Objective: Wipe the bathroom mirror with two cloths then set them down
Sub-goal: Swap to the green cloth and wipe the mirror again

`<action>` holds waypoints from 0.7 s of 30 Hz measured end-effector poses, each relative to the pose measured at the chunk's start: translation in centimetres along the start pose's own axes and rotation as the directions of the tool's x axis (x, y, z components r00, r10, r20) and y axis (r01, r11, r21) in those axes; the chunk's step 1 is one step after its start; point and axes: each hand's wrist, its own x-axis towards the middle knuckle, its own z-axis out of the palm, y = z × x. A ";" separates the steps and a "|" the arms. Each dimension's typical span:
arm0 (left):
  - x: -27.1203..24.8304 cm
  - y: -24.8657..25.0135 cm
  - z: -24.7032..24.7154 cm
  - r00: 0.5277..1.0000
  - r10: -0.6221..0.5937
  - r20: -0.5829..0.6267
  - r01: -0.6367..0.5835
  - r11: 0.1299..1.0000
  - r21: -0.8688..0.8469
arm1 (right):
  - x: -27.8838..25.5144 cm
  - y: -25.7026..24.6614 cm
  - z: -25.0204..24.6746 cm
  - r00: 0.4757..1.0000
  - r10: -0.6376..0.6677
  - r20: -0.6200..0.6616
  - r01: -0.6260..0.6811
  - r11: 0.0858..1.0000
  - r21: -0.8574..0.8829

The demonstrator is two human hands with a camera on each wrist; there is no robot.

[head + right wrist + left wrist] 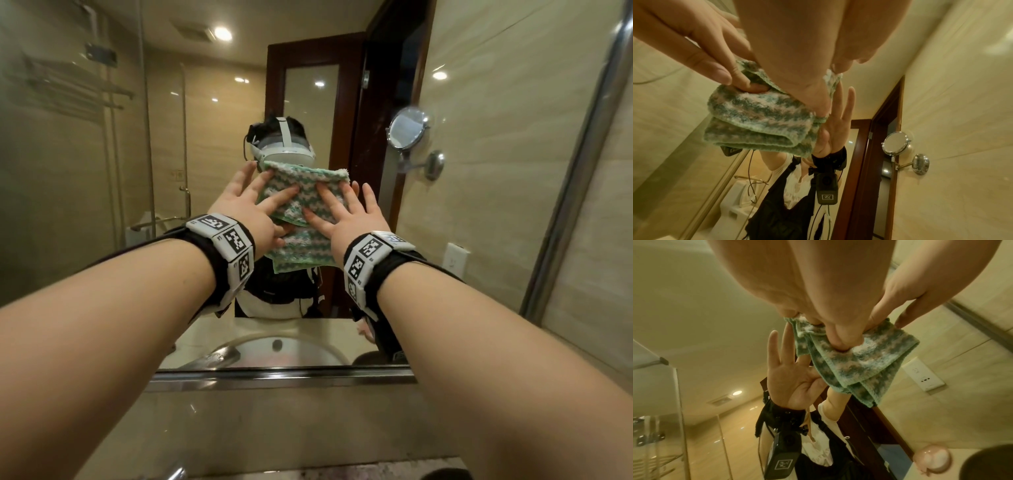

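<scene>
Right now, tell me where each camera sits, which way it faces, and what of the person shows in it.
Head: worn on the head, facing the mirror; both forearms, left hand and right hand flat on the cloths.
Left wrist: under the left wrist, looking along the left hand at the mirror.
Right wrist: under the right wrist, looking along the right hand at the mirror.
Shared: all show the cloths; head and right wrist share the small round mirror.

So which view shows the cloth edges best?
The left wrist view: the cloth hangs in layers with clear edges. The right wrist view shows a folded bundle; in the head view both hands cover much of it.
</scene>
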 end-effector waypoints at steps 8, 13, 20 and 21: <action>1.7 -0.2 -0.4 1.000 -0.010 -0.026 0.008 0.997 -0.074 | 0.0 2.0 0.6 0.999 -0.037 -0.040 0.035 0.998 -0.059; 2.8 0.5 -3.1 0.995 0.030 -0.097 -0.032 0.999 -0.027 | -0.2 4.8 1.5 0.998 0.003 -0.064 -0.004 1.000 -0.021; 6.6 4.4 -9.0 0.980 0.091 -0.176 -0.099 0.994 -0.036 | -1.8 10.9 4.4 0.990 0.136 -0.035 -0.134 0.990 0.041; 7.2 5.1 -9.9 0.976 0.102 -0.193 -0.111 0.993 -0.037 | -2.1 11.8 4.9 0.987 0.157 -0.024 -0.156 0.987 0.037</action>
